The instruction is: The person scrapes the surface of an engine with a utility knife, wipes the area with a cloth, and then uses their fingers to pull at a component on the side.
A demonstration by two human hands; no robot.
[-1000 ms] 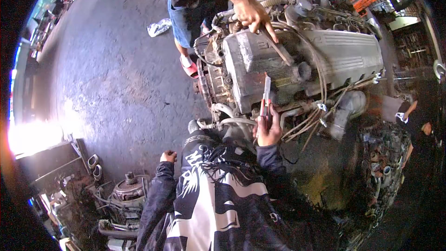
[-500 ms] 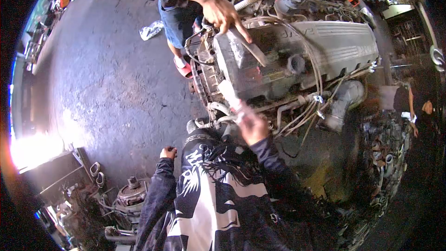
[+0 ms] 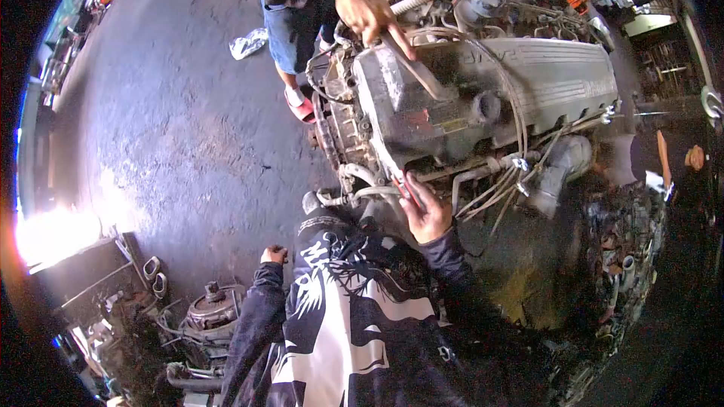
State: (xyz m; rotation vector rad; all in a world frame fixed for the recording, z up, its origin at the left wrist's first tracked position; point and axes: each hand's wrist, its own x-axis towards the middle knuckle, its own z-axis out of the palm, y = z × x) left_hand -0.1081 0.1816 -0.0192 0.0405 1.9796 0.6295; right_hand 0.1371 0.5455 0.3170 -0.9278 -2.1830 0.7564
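My right hand (image 3: 428,215) is closed around a thin red-handled tool (image 3: 406,188), which looks like a scraper. Its tip is hard to make out against the lower front edge of the grey valve cover (image 3: 558,68), on a large engine. Low beside my body, over the floor, my left hand (image 3: 274,255) has its fingers curled, and nothing shows in it. Across the engine, another person's hand (image 3: 369,15) holds a long, flat brownish tool (image 3: 416,71) on top of the same cover. Dirt coats that end of the cover.
Looped hoses (image 3: 504,79) lie over the cover, and a large pipe (image 3: 562,169) sticks out on the near side. Greasy parts (image 3: 215,309) stand at lower left. More metal parts (image 3: 615,279) are piled at right. A plastic bag (image 3: 249,43) lies on the floor.
My right hand has drawn back slightly towards me and to the right with the tool, and is less blurred. The other person's tool has shifted slightly along the cover.
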